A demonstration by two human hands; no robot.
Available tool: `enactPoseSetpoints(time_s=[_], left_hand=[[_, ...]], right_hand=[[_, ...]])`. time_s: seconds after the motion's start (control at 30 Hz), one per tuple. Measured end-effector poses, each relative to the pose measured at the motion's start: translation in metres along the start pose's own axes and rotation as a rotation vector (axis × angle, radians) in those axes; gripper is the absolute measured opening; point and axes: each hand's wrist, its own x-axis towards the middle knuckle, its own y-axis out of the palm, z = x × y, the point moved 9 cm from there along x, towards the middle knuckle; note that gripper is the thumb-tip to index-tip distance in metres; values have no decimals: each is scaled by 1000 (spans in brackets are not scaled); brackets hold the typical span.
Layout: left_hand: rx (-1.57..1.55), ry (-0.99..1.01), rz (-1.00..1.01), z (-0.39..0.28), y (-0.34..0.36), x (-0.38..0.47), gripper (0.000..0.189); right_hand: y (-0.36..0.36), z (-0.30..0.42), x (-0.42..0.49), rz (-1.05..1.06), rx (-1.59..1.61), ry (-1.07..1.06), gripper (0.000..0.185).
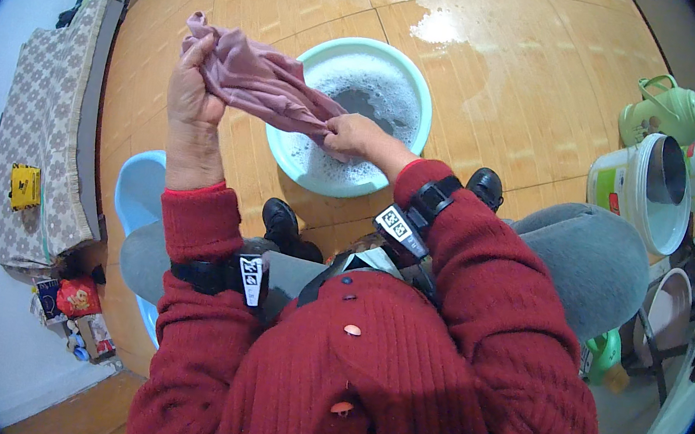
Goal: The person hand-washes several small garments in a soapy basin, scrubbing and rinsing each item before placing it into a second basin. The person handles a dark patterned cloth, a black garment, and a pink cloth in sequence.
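Observation:
A pink cloth garment (pixel 260 79) is stretched between my two hands, slanting down from upper left to the middle. My left hand (pixel 198 85) grips its bunched upper end, left of the basin. My right hand (pixel 354 136) is closed on its lower end, over the soapy water. Beneath the cloth stands a round light-green plastic basin (pixel 426 113) on the floor, holding water with white suds. The cloth hides part of the basin's left rim.
A blue plastic basin (pixel 140 182) lies beside my left knee. At left stands a surface with a flowered cloth (pixel 47 115) and a yellow box (pixel 26 187). White buckets (pixel 613 175) and a green jug (pixel 666 116) stand at right. A wet patch (pixel 439 26) shines on the floor.

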Motion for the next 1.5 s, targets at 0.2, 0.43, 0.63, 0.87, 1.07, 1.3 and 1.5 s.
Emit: enactPoseSetpoints(time_s=[0.2,0.43,0.63,0.87,1.07,1.3,1.5], left_hand=[[58,-154,105,14,-37,-7,16],[155,-300,332,23,-19,-29,24],[163,-298,468,22,-6,-33,28],[24,-181,221,21,-29,-13,25],[-9,3,-26,24,-30,-8,34],[-192,13,-34,30,3,-8,32],[-253,23,-55,13,7,-7,27]], right_hand=[[5,-41,-6,285,279,131,32],[-34,-32,7,-127,132,14,47],[-36,-4,9,-219,86,-288,32],[-59,-59,-3,-363,326,191,23],[-41,-43,1,-237,236,-12,54],[14,-34,2,110,157,-16,51],[5,-28,1,-16,340,45,42]])
